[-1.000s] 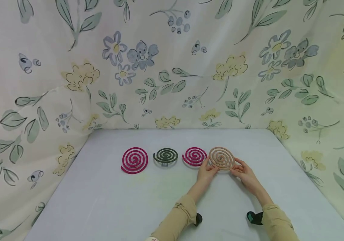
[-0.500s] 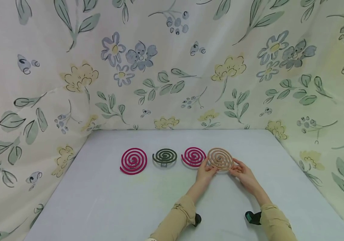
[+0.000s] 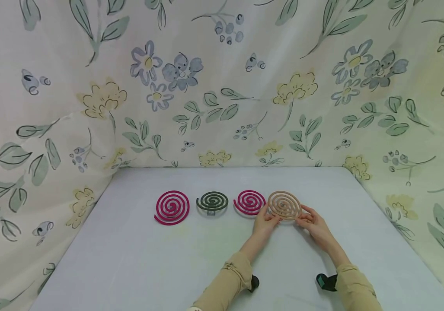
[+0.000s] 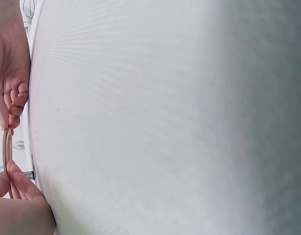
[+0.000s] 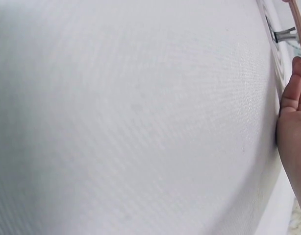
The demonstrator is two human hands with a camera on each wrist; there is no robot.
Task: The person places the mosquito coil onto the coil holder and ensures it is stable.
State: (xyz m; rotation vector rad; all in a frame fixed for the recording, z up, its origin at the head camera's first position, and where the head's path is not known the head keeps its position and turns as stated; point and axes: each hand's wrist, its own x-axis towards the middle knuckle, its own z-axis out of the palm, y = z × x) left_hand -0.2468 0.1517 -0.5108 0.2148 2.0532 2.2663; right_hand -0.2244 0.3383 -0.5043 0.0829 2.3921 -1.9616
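A tan mosquito coil (image 3: 283,205) stands at the right end of a row of coils, tilted toward the camera. My left hand (image 3: 264,223) pinches its lower left edge; the fingers of my right hand (image 3: 316,227) hold its lower right edge. Seen edge-on in the left wrist view, the coil (image 4: 7,149) is thin, with fingertips at both sides. The right wrist view catches a small metal stand (image 5: 286,35) close to the coil's edge; whether they touch is unclear. A magenta coil (image 3: 250,200) sits just left of my left fingertips.
Farther left are a dark green coil (image 3: 212,200) on a small stand (image 3: 211,213) and another magenta coil (image 3: 172,207). All are on a white table (image 3: 140,259). Floral cloth (image 3: 222,129) hangs behind and at the sides. Dark straps (image 3: 326,282) show at the wrists.
The whole view has shifted very slightly. Both hands keep the same hold on the tan mosquito coil, and the other coils have not moved.
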